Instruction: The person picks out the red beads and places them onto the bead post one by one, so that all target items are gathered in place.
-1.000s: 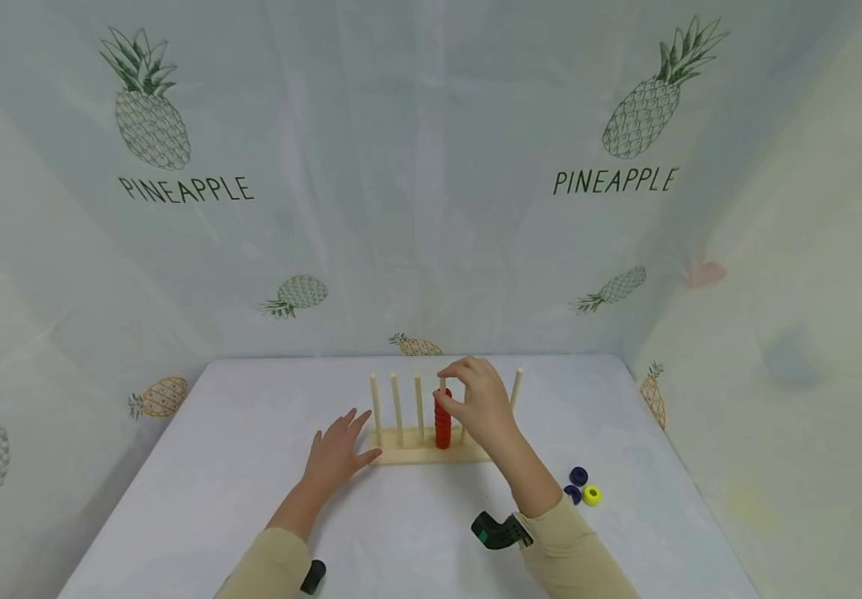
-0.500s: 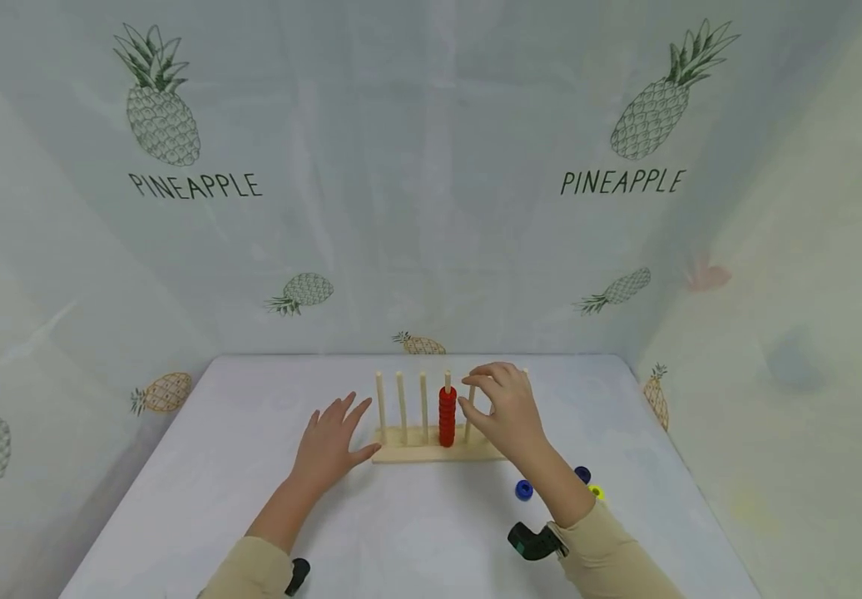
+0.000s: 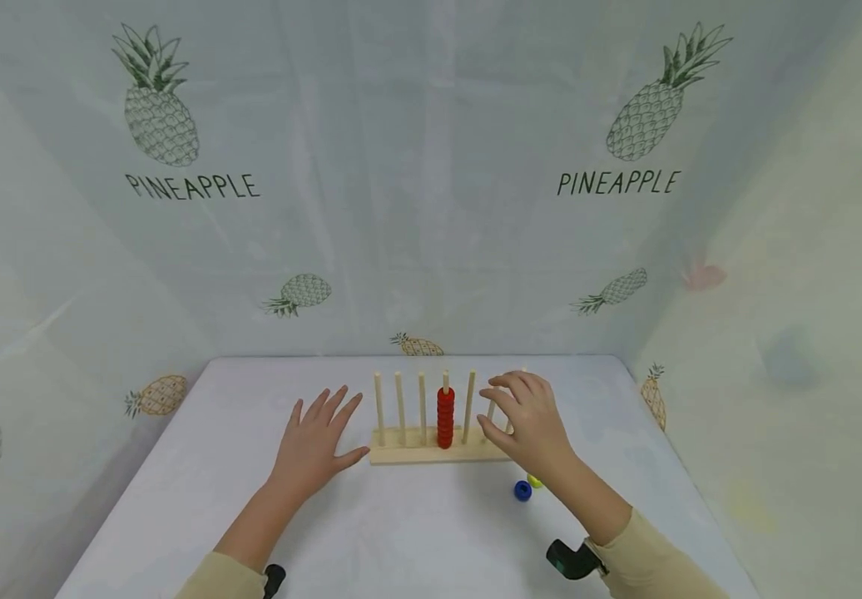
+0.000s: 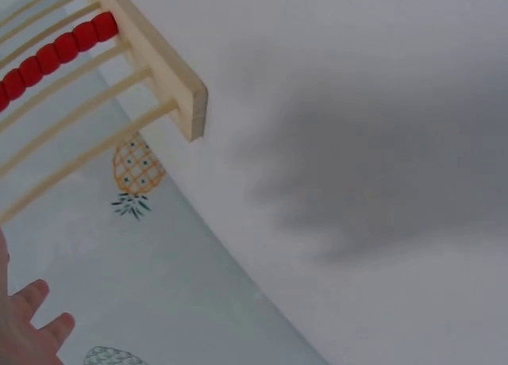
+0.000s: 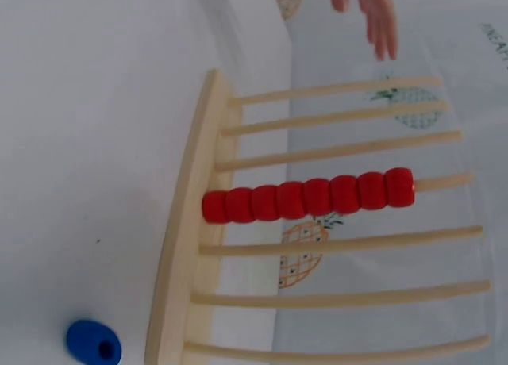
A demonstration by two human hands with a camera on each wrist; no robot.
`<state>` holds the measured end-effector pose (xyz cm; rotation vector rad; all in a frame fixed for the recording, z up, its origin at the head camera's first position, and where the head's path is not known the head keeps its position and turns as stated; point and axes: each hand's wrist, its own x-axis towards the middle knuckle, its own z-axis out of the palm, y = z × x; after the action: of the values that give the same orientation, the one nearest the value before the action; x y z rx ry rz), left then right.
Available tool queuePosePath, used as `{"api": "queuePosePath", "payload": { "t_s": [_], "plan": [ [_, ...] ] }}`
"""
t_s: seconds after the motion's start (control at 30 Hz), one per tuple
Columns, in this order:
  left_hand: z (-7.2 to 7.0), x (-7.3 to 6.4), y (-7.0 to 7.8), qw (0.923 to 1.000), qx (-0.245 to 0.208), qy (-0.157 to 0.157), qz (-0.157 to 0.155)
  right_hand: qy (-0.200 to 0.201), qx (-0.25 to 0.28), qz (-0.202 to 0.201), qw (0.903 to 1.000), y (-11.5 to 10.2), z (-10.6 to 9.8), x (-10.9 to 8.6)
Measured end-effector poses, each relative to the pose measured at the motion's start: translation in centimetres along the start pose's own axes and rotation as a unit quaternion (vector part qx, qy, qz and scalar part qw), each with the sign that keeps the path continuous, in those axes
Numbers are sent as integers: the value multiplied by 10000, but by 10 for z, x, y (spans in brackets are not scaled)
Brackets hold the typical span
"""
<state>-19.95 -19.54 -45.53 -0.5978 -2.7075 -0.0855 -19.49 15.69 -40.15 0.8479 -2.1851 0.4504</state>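
Observation:
A wooden peg rack with several upright pegs stands mid-table. Red beads are stacked on its middle peg, whose tip shows above them; the other pegs visible in the right wrist view are bare. My right hand hovers in front of the rack's right-hand pegs, thumb and fingertips curved and apart, with nothing seen between them. To the left of the rack my left hand is held with fingers spread, touching nothing. A blue bead lies on the table beneath the right hand, beside a yellow bead partly covered by the arm.
The white-covered table meets a pineapple-print curtain at its back edge. Black wrist cameras are strapped at both cuffs. The right forearm blocks part of the table behind it.
My right hand has left the top of the red stack and shifted right. My left hand has drawn away from the rack's left end, fingers spread wider.

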Motion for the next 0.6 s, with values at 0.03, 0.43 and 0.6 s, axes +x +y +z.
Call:
{"api": "queuePosePath", "payload": {
  "t_s": [0.03, 0.43, 0.6],
  "plan": [
    [-2, -2, -1, 10000, 22, 5, -10, -29, -13, -12, 10000, 1, -1, -2],
    [-15, -11, -14, 9996, 263, 30, -36, -336, -337, 153, 9988, 18, -12, -20],
    [-16, -18, -19, 9996, 275, 27, -88, -406, -498, 263, 9976, 23, -19, -30]
  ]
}}
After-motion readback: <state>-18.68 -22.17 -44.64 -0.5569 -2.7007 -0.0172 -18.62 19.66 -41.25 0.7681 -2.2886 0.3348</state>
